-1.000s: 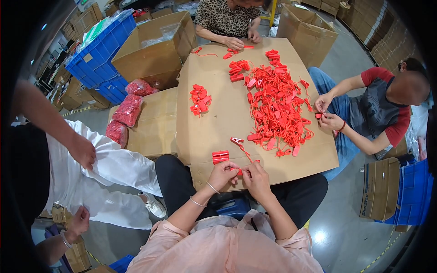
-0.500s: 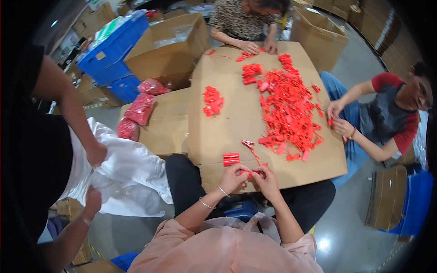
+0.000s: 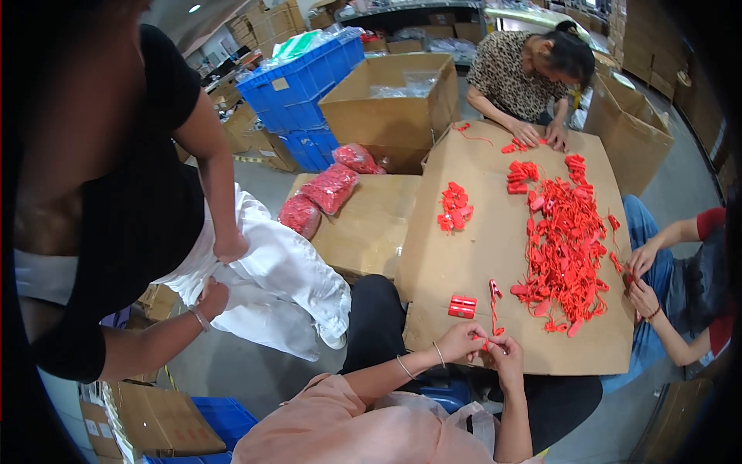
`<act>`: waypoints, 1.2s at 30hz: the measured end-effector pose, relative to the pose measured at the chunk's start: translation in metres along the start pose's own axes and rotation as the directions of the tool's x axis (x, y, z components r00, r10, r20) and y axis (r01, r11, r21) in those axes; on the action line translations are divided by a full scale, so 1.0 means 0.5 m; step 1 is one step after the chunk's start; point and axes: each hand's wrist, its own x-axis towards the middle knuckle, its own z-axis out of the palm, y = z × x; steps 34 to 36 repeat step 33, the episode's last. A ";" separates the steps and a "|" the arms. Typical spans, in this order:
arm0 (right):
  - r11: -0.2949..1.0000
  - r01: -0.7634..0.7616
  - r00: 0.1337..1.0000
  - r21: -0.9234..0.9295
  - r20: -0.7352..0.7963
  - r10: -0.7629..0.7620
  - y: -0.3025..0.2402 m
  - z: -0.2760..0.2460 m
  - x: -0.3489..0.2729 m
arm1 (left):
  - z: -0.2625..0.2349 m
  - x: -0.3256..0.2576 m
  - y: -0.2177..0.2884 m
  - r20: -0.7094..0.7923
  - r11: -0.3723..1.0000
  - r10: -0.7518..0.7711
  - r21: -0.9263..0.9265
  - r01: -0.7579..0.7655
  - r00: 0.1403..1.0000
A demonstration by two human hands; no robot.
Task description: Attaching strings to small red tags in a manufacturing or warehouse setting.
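At cardboard sheet near edge, left hand, right hand pinching red strap

Standing person nearer; red strip seemingly straighter

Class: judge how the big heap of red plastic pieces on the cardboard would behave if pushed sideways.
The red heap would probably spread, not slide whole: its pieces lie loose and tangled. They look light and thin. Strays would likely reach the cardboard's edge.
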 end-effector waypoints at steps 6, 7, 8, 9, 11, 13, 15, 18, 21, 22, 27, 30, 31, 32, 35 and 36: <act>0.997 -0.048 0.997 0.052 0.058 0.045 -0.002 -0.013 0.007 | 0.011 -0.013 0.022 -0.014 0.994 0.089 0.068 -0.088 0.996; 0.997 -0.055 0.996 0.046 0.068 0.052 -0.001 -0.015 0.010 | 0.013 -0.018 0.028 -0.030 0.993 0.099 0.068 -0.097 0.995; 0.995 -0.082 0.994 0.059 0.075 0.078 -0.001 -0.015 0.014 | 0.014 -0.024 0.033 -0.042 0.987 0.121 0.107 -0.116 0.992; 0.995 -0.080 0.993 0.054 0.091 0.075 -0.001 -0.015 0.018 | 0.014 -0.028 0.038 -0.054 0.980 0.141 0.148 -0.132 0.988; 0.997 -0.065 0.991 0.039 0.120 0.060 -0.007 -0.015 0.024 | 0.013 -0.030 0.040 -0.082 0.973 0.156 0.186 -0.139 0.984; 0.998 -0.058 0.987 0.039 0.150 0.051 -0.024 -0.007 0.027 | 0.007 -0.030 0.041 -0.101 0.954 0.183 0.257 -0.152 0.978; 0.996 -0.090 0.981 0.008 0.172 0.088 -0.026 -0.008 0.031 | 0.006 -0.028 0.042 -0.118 0.969 0.125 0.227 -0.096 0.985; 0.994 -0.100 0.979 0.033 0.182 0.093 -0.014 -0.010 0.038 | 0.004 -0.024 0.043 -0.085 0.985 -0.010 0.170 0.025 0.996; 0.993 -0.111 0.976 0.043 0.195 0.101 -0.002 -0.017 0.046 | -0.003 -0.016 0.035 -0.082 0.990 -0.016 0.141 0.028 0.997; 0.992 -0.116 0.975 0.043 0.197 0.105 0.001 -0.020 0.047 | -0.003 -0.015 0.029 -0.062 0.994 -0.091 0.058 0.095 0.994; 0.988 -0.127 0.971 0.092 0.216 0.105 0.031 -0.036 0.042 | 0.000 -0.015 0.009 0.024 0.996 -0.089 -0.009 0.090 0.996; 0.993 -0.098 0.977 0.066 0.194 0.084 0.023 -0.018 0.031 | -0.017 -0.022 -0.024 0.060 0.997 -0.063 -0.047 0.065 0.996; 0.998 -0.057 0.980 0.014 0.193 0.054 0.023 -0.014 0.028 | -0.022 -0.026 -0.032 0.071 0.996 0.007 -0.086 -0.001 0.997; 0.998 -0.059 0.979 0.012 0.197 0.056 0.029 -0.006 0.027 | -0.029 -0.033 -0.040 0.082 0.998 -0.006 -0.063 0.012 0.997; 0.998 -0.058 0.980 -0.004 0.193 0.058 0.032 -0.003 0.025 | -0.037 -0.038 -0.038 0.097 0.999 -0.018 -0.041 0.022 0.995; 0.998 -0.058 0.980 -0.004 0.193 0.058 0.032 -0.003 0.025 | -0.037 -0.038 -0.038 0.097 0.999 -0.018 -0.041 0.022 0.995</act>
